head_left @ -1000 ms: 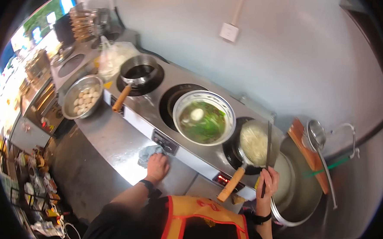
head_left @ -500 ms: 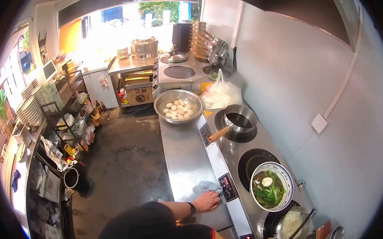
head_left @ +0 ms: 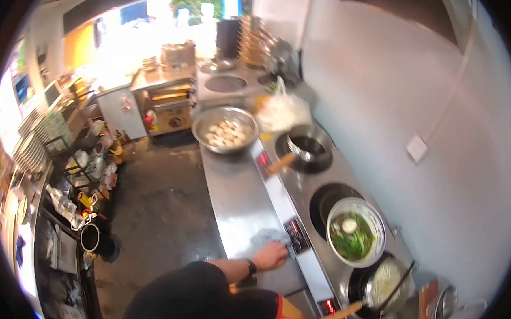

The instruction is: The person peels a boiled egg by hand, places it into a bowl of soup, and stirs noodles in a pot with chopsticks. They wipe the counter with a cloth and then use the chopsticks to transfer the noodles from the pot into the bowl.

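My left hand (head_left: 270, 255), with a dark band on its wrist, is on the steel counter with its fingers closed on a grey-blue cloth (head_left: 266, 236) lying flat under and beyond them. A control panel (head_left: 296, 235) is just right of the fingertips. My right hand is not in view. At lower right, a pan (head_left: 387, 283) holds pale noodle-like strands, with a wooden handle (head_left: 341, 315) reaching toward the bottom edge. Dark chopsticks (head_left: 397, 290) slant across it. Behind the pan stands a white bowl (head_left: 381, 238) of leafy greens and an egg in broth.
A steel bowl of eggs (head_left: 226, 133) stands at the counter's far end. A saucepan (head_left: 310, 148) with a wooden handle sits on a burner, near a white plastic bag (head_left: 285, 112). Left, shelves hold stacked plates (head_left: 29, 151), and a black bin (head_left: 90, 237) stands by the floor.
The view has shifted, so most things appear further up and left. More of the noodle pan and its wooden handle shows. My left hand stays on the cloth beside the control panel.
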A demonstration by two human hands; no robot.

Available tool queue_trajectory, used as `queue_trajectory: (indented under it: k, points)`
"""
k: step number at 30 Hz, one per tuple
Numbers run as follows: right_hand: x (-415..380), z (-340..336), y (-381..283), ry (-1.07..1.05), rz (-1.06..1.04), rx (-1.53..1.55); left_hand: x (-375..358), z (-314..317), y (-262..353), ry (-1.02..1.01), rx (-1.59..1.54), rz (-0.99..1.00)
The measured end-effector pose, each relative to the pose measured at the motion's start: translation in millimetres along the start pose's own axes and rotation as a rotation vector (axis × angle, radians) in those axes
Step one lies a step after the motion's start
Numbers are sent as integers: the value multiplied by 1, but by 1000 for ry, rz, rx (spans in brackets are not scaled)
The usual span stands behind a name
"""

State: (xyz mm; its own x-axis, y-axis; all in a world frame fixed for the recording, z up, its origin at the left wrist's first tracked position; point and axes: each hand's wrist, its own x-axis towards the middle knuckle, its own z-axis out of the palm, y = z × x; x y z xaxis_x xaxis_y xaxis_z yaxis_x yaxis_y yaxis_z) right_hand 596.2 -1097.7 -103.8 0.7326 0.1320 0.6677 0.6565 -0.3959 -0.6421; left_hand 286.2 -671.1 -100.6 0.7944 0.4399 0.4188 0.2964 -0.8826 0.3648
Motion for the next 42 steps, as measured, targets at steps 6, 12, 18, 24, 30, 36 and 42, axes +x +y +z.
queue_trajectory:
  k: [6,12,18,24,30,36,42]
  points:
    - [-47,-12,-133,-140,241,204,6,8,-3,-37,-21,-67]
    - [-65,-32,-138,-481,25,205,4,5,5,0,33,-46]
    - [-106,-40,-111,-666,43,16,6,8,6,29,37,-80]
    - [-130,-31,-113,-682,-158,23,8,7,6,15,60,-77]
    - [-143,-18,-143,-768,-124,-49,7,9,5,12,55,-86]
    - [-136,1,-169,-780,-52,-227,7,10,0,30,62,-71]
    - [-161,28,-162,-717,-80,-433,4,10,-4,56,5,-61]
